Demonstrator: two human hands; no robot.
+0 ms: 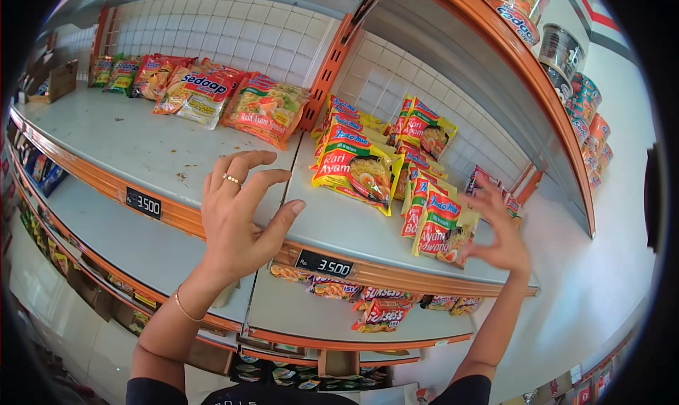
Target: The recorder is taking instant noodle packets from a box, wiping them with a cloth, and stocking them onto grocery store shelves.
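Note:
My left hand (241, 214), with a ring and a bracelet, hovers over the shelf's front edge with its fingers apart and nothing in them. My right hand (496, 227), slightly blurred, is raised with spread fingers beside the front Indomie Ayam Bawang noodle packet (440, 227); whether it touches the packet I cannot tell. Left of that stands a row of yellow and red Indomie Kari Ayam packets (355, 166). More Kari Ayam packets (427, 129) stand farther back. On the left shelf section lean an orange noodle packet (265, 111) and a white and red Sedaap packet (196, 95).
Orange-edged metal shelving (424, 280) carries price tags (324, 264). An upper shelf edge (520, 76) slopes overhead at right, with noodle cups (562, 55) on it. Sukses packets (382, 315) lie on the shelf below. A cardboard box (62, 81) stands far left. Crumbs (182, 176) dot the left section.

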